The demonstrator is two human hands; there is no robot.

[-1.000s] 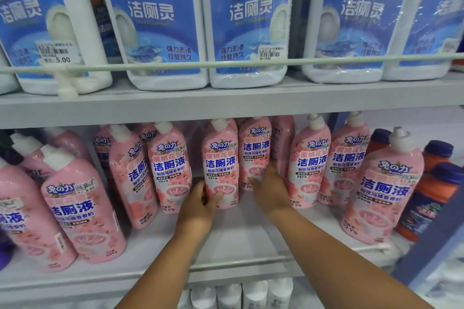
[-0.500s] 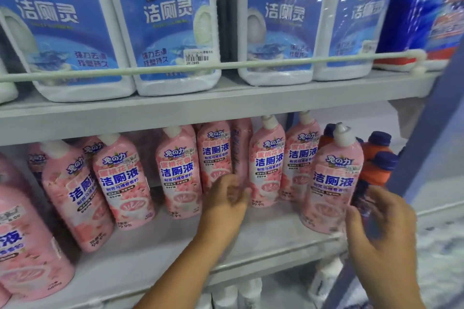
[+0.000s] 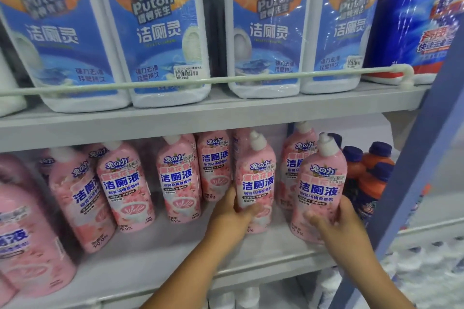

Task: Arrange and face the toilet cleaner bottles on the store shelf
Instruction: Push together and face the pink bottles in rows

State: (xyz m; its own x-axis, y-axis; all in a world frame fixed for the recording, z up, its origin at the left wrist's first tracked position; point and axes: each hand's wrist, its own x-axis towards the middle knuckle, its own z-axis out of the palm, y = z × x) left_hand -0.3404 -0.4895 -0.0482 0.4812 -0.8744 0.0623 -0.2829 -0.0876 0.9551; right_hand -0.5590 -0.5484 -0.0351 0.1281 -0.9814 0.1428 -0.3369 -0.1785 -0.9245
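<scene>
Several pink toilet cleaner bottles with white caps stand on the lower shelf [image 3: 155, 266], labels mostly facing out. My left hand [image 3: 229, 218] grips the lower part of one pink bottle [image 3: 256, 178] near the middle. My right hand [image 3: 336, 223] wraps the lower right side of the front-most pink bottle [image 3: 319, 183] at the row's right end. Further pink bottles [image 3: 123, 183] stand to the left, some tilted and blurred.
Large blue-and-white cleaner jugs [image 3: 160, 32] fill the upper shelf behind a pale guard rail [image 3: 200, 81]. Orange bottles with blue caps [image 3: 371, 170] stand right of the pink row. A blue upright post [image 3: 416, 158] borders the shelf on the right. White bottles show below.
The view shifted right. My left hand closed on a middle pink bottle. My right hand, open in the air before, now holds the front-right pink bottle.
</scene>
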